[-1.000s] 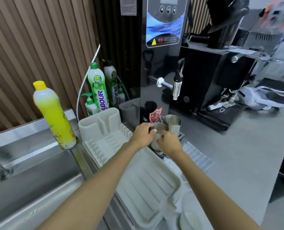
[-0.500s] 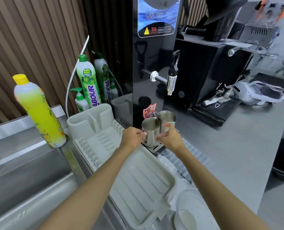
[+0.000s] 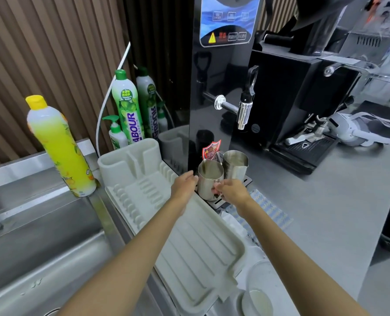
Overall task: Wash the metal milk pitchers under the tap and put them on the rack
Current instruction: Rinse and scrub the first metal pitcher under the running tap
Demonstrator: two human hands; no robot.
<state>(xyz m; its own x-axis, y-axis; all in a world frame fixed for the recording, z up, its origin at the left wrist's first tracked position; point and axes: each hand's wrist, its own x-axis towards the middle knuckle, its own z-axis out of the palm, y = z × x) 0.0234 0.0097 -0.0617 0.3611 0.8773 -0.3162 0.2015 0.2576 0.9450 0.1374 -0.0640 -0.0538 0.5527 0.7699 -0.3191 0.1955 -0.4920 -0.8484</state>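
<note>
Two metal milk pitchers stand side by side on the black drip tray under the hot-water dispenser. The near pitcher (image 3: 208, 179) is at the left, the far pitcher (image 3: 235, 164) at the right behind it. My right hand (image 3: 231, 191) pinches the near pitcher low on its right side. At that pitcher's left wall is my left hand (image 3: 184, 184), fingertips close to or touching the metal. The white dish rack (image 3: 196, 258) lies just left of and below the pitchers. The steel sink (image 3: 30, 247) is at the far left; the tap is mostly out of frame.
A yellow dish-soap bottle (image 3: 59, 147) stands on the sink ledge. Green detergent bottles (image 3: 128, 108) stand behind the rack. The black water dispenser (image 3: 221, 76) with its spout (image 3: 244, 110) rises over the pitchers. A coffee machine (image 3: 303, 99) sits to the right on the grey counter (image 3: 326, 213).
The view has tilted down and nearer. My right hand has slid lower on the near pitcher. My left hand has eased back from gripping its rim to its left side.
</note>
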